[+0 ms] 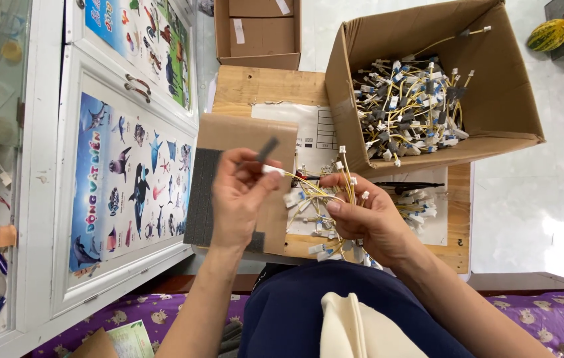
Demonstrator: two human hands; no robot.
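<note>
While a bundle of thin yellow wires [325, 199] is gripped over the wooden board [255, 86] by the right hand [368, 222], a grey strip [267, 150] is pinched at one connector by the left hand [239, 199]; wires probably light, floppy, best held near connectors.

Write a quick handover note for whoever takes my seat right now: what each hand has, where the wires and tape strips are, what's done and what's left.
Left hand: pinching a dark strip against a white connector on a yellow wire.
Right hand: gripping a bundle of yellow wires.
Cardboard card with more dark strips stands behind the left hand on the wooden board.
Large box holds a heap of wire assemblies; a smaller pile lies right of the hands.
Done: cannot tell how many are finished.
Left: the strip in hand is not yet wrapped on.
</note>
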